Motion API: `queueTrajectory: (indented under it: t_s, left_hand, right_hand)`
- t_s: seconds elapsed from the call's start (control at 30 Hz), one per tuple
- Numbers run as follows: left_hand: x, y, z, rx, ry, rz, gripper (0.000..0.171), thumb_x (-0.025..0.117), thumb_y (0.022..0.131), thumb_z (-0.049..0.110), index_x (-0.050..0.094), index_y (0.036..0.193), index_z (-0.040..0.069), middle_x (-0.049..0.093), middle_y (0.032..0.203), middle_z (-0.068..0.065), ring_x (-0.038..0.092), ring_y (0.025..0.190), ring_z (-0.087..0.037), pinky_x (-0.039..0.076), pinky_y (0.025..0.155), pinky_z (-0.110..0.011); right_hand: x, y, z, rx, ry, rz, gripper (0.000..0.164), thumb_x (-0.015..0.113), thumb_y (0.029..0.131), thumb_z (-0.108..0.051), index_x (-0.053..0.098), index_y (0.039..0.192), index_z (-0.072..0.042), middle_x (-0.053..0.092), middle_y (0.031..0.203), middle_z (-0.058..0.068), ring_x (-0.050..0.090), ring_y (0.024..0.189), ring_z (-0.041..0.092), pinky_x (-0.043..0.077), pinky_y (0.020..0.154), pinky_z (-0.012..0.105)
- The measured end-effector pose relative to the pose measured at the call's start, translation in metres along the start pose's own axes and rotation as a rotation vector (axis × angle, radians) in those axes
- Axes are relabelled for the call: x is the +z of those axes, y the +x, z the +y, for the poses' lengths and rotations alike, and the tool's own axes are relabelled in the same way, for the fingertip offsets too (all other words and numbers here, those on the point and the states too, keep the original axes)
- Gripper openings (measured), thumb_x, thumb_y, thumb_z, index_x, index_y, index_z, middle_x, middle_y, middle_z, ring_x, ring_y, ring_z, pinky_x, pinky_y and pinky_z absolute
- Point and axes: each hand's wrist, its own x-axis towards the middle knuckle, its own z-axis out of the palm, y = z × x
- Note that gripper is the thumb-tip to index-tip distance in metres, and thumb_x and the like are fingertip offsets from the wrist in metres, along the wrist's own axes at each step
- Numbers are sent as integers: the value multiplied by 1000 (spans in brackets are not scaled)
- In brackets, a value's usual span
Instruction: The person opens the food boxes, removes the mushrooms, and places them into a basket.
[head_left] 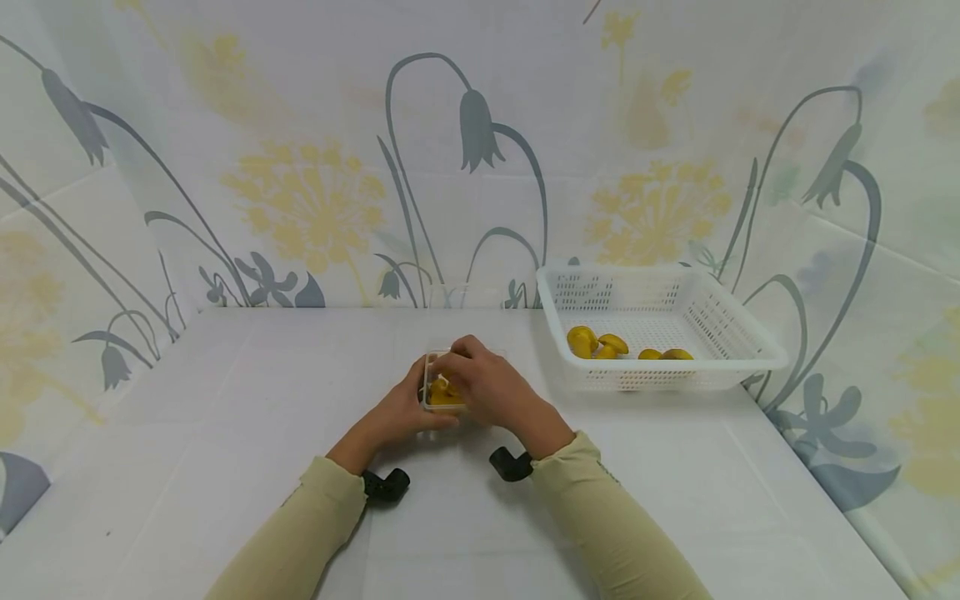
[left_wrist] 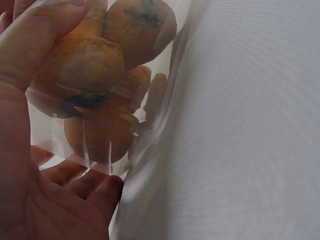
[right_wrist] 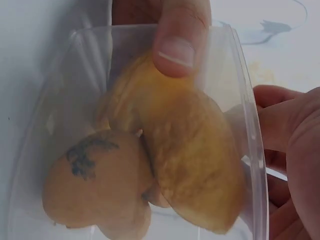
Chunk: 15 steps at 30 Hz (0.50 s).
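Observation:
A small clear plastic container (head_left: 427, 379) stands on the table in front of me. Several yellow-brown mushrooms (right_wrist: 197, 162) fill it, and dark blue-green marks show on some of them. My left hand (head_left: 401, 410) grips the container from the left, its thumb across the near wall and its other fingers around the far side. From the right, my right hand (head_left: 491, 387) bends over the rim with its fingers at the opening. In the right wrist view the fingertips are partly behind the plastic, so whether they pinch a mushroom is hidden.
At the right stands a white perforated basket (head_left: 750, 364) with a few yellow mushrooms (head_left: 611, 346) by its near wall. Behind the hands, a faint clear plastic object (head_left: 448, 296) stands near the back edge. Floral cloth (head_left: 480, 208) hangs at the back and sides of the white table (head_left: 262, 417).

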Motion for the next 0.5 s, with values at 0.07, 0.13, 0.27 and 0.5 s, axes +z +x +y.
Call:
queueTrajectory:
  t_s: [0.07, 0.13, 0.27, 0.5]
  left_hand:
    - [0, 0, 0, -13, 0, -3, 110, 83, 73, 46, 11, 154, 27, 34, 154, -3, 37, 140, -29, 35, 111, -52]
    - [0, 0, 0, -27, 0, -6, 114, 83, 72, 48, 8, 155, 27, 32, 155, -6, 33, 143, -31, 32, 113, -53]
    - [1, 1, 1, -33, 5, -9, 117, 82, 72, 50, 6, 156, 23, 32, 155, -10, 30, 144, -35, 30, 114, -55]
    - [1, 2, -1, -4, -6, -15, 112, 82, 75, 44, 8, 155, 20, 35, 153, -9, 34, 143, -32, 32, 113, -53]
  right_hand:
    - [-1, 0, 2, -7, -5, 10, 23, 58, 97, -9, 66, 115, -21, 54, 109, 4, 61, 82, 17, 55, 74, 27]
    - [-2, -1, 4, -2, -8, 8, 28, 59, 96, -10, 63, 122, -22, 54, 108, 3, 61, 82, 16, 55, 74, 26]
    - [-5, 0, 4, 48, 11, -23, 41, 64, 93, -10, 57, 133, -16, 56, 110, 4, 61, 89, 15, 55, 80, 28]
    - [-9, 0, 4, 86, 95, -64, 25, 68, 90, -12, 66, 115, -12, 64, 115, 2, 61, 104, 19, 52, 91, 35]
